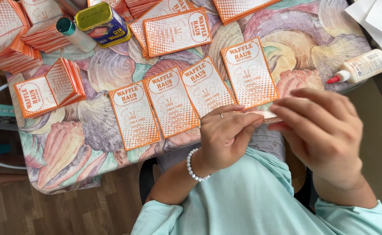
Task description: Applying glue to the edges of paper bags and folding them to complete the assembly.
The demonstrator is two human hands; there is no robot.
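My left hand (226, 137) and my right hand (323, 126) meet over the table's near edge, both pinching a small flat orange-and-white paper piece (270, 115), seen edge-on between the fingertips. A white bead bracelet (194, 167) circles my left wrist. Just beyond my hands, several orange-and-white printed paper bags (171, 102) lie flat in a row on the shell-patterned tablecloth (104, 69). The rightmost bag of the row (249, 72) lies nearest the piece I hold.
Stacks of the same bags (8, 39) stand at the far left, with a fanned bundle (54, 85) beside them. A green-capped bottle (75, 35) and a yellow-lidded tin (102, 22) sit at the back. A white glue bottle with a red tip (360, 67) lies at the right.
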